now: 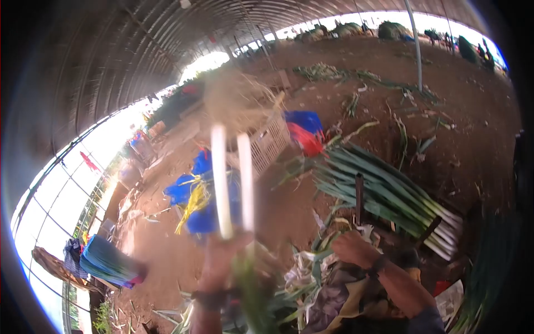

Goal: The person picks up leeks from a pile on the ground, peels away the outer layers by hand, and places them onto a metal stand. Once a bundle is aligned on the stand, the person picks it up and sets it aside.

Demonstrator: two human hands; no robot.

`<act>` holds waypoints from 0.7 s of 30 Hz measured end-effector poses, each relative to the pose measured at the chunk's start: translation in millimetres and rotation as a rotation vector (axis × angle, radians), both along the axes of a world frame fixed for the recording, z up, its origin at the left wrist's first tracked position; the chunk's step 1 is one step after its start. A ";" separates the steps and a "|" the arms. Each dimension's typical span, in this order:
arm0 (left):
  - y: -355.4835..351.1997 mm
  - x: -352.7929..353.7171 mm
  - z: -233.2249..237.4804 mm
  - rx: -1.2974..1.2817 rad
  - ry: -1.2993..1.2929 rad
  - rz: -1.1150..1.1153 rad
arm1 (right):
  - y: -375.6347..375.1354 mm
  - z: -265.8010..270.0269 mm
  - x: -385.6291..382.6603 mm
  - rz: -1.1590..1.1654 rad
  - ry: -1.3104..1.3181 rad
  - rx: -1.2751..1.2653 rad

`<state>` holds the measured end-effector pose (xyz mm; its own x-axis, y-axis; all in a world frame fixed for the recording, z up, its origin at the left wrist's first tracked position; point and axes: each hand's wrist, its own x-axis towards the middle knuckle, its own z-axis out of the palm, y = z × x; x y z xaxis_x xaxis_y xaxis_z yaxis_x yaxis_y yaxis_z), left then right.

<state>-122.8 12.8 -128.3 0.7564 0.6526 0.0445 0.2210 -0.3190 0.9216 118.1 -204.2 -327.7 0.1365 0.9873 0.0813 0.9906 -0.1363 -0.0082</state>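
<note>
My left hand (225, 253), smeared by motion, is wrapped round two long green onions (221, 183). Their white stalks point up with a blurred mass of roots at the top, and green leaves hang below my fist. My right hand (353, 247), with a dark band at the wrist, is curled closed over my lap beside loose peeled leaves (308, 267). Whatever it may hold is hidden. Just beyond it, a bundle of green onions (384, 189) lies on a low rack with dark upright posts (359, 195), white ends toward the right.
A beige plastic crate (267, 147) stands ahead, with blue and yellow bags (197, 195) left of it and a red bag (305, 139) at its right. Another bundle (108, 261) lies far left. A metal pole (414, 44) rises at the back right. Leaf scraps litter the soil.
</note>
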 end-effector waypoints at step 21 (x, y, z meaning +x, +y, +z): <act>-53.3 71.6 -129.3 -0.147 0.255 -0.380 | 23.1 138.4 3.2 -0.147 1.902 1.278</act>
